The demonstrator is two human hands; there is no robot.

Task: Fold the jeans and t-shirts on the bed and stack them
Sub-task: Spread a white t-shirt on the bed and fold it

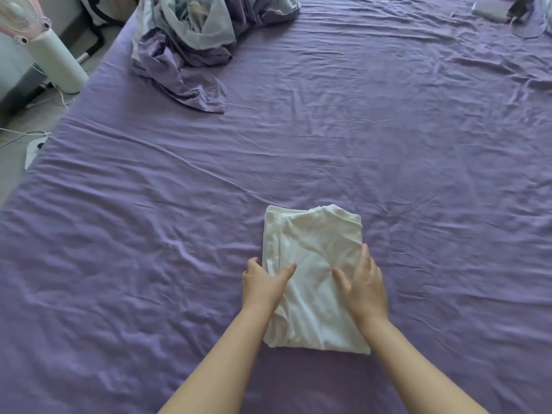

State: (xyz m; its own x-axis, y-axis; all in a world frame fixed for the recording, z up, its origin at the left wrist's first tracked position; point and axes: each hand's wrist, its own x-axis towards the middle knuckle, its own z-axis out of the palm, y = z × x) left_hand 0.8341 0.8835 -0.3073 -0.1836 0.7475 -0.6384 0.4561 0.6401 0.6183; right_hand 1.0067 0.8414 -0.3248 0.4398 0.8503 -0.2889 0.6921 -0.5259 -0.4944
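A folded white cotton t-shirt (pixel 313 264) lies on the bed's wrinkled purple sheet (pixel 418 144). The left hand (pixel 263 282) grips its left edge; the right hand (pixel 363 285) presses flat, fingers straight.

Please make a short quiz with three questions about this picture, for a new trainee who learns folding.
1. True or false: the white t-shirt lies folded on the purple bed sheet.
2. Where does the right hand rest? A) on the t-shirt's right side B) on the fan C) on the crumpled bedding
3. Fill in: the left hand holds the t-shirt's ____ edge, thumb on top.

Key: 1 true; 2 A; 3 left.
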